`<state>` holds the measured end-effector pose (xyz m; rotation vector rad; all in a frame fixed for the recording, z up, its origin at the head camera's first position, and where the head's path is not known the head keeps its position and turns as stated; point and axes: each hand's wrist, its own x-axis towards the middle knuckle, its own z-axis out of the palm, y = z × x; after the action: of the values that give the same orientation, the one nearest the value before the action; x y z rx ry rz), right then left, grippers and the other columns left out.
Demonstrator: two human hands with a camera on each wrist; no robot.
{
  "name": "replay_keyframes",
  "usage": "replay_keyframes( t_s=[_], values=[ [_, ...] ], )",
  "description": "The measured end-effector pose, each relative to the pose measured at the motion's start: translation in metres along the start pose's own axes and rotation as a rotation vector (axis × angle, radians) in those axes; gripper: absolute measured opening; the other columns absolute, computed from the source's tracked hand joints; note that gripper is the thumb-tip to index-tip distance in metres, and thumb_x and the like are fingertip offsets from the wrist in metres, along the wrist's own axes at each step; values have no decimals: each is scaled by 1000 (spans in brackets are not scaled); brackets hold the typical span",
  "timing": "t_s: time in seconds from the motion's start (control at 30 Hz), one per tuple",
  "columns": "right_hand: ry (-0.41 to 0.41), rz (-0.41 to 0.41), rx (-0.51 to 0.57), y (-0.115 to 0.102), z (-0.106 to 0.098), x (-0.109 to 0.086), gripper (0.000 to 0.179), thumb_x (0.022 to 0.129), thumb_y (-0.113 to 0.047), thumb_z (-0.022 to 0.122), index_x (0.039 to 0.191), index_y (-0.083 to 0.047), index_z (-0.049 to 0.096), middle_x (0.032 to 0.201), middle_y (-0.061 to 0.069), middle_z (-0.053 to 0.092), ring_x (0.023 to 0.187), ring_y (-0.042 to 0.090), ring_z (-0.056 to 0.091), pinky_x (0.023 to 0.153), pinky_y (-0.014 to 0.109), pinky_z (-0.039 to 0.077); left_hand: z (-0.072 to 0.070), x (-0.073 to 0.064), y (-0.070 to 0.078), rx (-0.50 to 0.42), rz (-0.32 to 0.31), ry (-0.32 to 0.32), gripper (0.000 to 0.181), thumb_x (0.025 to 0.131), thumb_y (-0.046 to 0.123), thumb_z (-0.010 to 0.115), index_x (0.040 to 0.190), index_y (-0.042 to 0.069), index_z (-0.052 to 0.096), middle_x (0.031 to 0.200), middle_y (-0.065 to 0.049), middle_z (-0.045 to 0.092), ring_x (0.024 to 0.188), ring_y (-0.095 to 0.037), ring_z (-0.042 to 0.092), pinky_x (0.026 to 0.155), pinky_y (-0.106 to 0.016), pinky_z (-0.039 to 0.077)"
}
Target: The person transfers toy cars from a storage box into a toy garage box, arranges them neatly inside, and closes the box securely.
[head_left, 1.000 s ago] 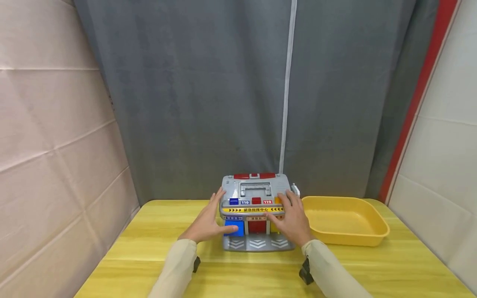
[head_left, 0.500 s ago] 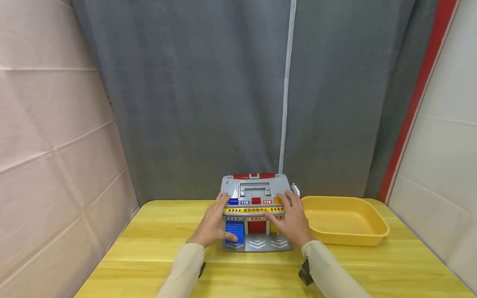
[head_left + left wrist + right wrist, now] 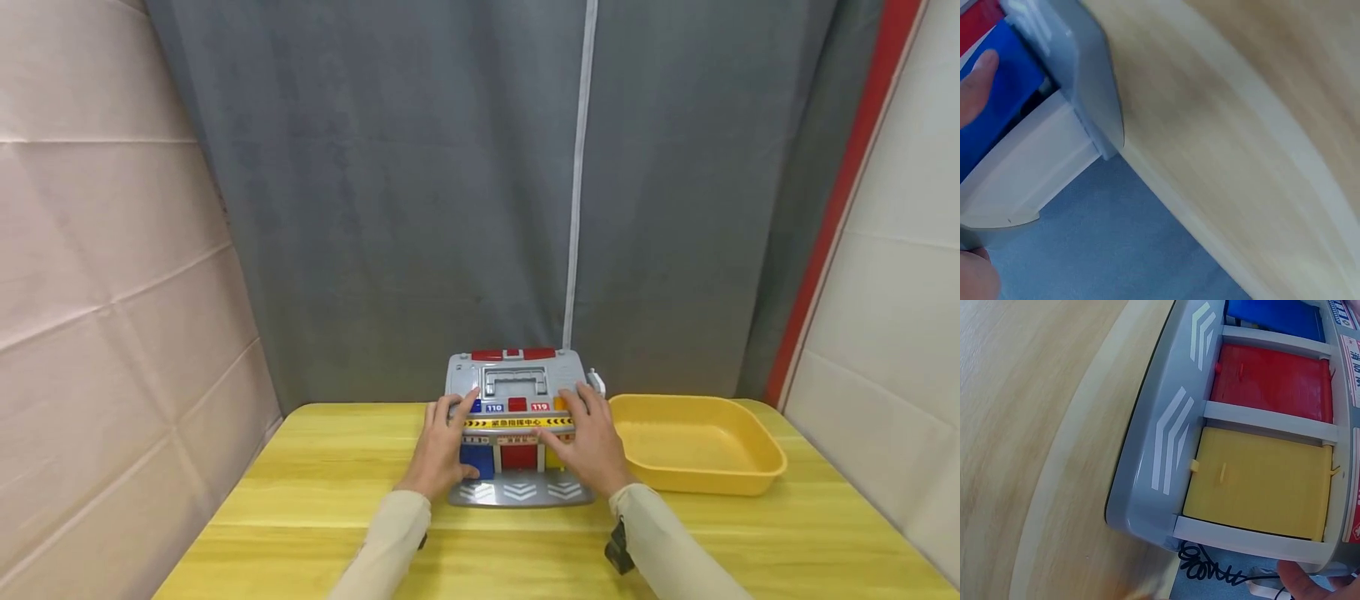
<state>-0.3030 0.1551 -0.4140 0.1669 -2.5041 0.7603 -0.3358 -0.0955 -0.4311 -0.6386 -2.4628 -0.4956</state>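
A grey toy garage point(image 3: 517, 422) with a yellow sign strip stands on the table, its three doors toward me. My left hand point(image 3: 437, 450) is at its left side. The left thumb point(image 3: 977, 84) lies against the blue door point(image 3: 1009, 84), which stands slightly ajar with a dark gap at its edge. Near the blue roof button, the left index finger is raised. My right hand point(image 3: 596, 442) grips the right front roof edge, thumb at the sign and fingers on top. The red door point(image 3: 1275, 381) and yellow door point(image 3: 1260, 481) sit flush in their frames.
To the right of the garage is a yellow tray point(image 3: 697, 483). A grey curtain point(image 3: 390, 208) hangs behind the wooden table point(image 3: 315, 492). A black coiled cord point(image 3: 1204, 565) hangs at the garage's right side, beside a white handset-like piece.
My left hand has shifted right and in around the garage's left side. The blue door swung outward and down, then back in under the thumb. The right hand stays put.
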Motion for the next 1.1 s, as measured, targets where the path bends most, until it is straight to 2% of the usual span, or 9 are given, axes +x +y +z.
replay_keyframes(
  t_s=[0.13, 0.3, 0.53, 0.67, 0.83, 1.1],
  values=[
    [5, -4, -1, 1, -3, 2, 75, 83, -51, 76, 142, -11, 52, 158, 21, 37, 147, 44, 31, 116, 66, 37, 2, 3, -2, 3, 15, 22, 131, 49, 22, 102, 156, 34, 27, 139, -9, 45, 121, -25, 41, 103, -42, 56],
    [-10, 8, 5, 1, -5, 2, 76, 84, -52, 75, 143, -11, 51, 159, 21, 36, 147, 44, 30, 117, 66, 36, 7, 3, -6, 10, 35, 46, 131, 48, 25, 102, 155, 30, 26, 135, -8, 48, 117, -23, 43, 103, -40, 55],
    [-10, 18, 9, 2, -3, 1, 74, 84, -51, 75, 142, -11, 52, 159, 20, 36, 148, 43, 29, 117, 66, 35, 14, 2, -10, 33, 104, 143, 128, 45, 23, 103, 152, 23, 34, 130, -8, 52, 112, -23, 47, 99, -39, 56],
    [8, 5, 13, 2, -2, 0, 75, 82, -50, 77, 140, -10, 53, 158, 21, 37, 147, 43, 31, 117, 66, 35, 16, 2, -11, 55, 127, 176, 123, 45, 21, 103, 150, 21, 39, 130, -9, 53, 112, -23, 48, 95, -39, 58],
    [8, -4, 20, 0, 0, -1, 76, 81, -51, 78, 140, -10, 53, 158, 20, 37, 146, 42, 31, 117, 65, 37, 15, -2, -12, 66, 118, 159, 121, 47, 20, 102, 150, 23, 40, 134, -8, 52, 114, -23, 48, 96, -38, 59],
    [28, -25, 18, 0, 1, -2, 74, 81, -51, 78, 138, -10, 54, 157, 21, 38, 145, 42, 32, 115, 65, 38, 7, -8, -12, 29, 94, 80, 124, 51, 29, 102, 154, 25, 33, 142, -7, 49, 123, -25, 46, 104, -44, 55]
  ],
)
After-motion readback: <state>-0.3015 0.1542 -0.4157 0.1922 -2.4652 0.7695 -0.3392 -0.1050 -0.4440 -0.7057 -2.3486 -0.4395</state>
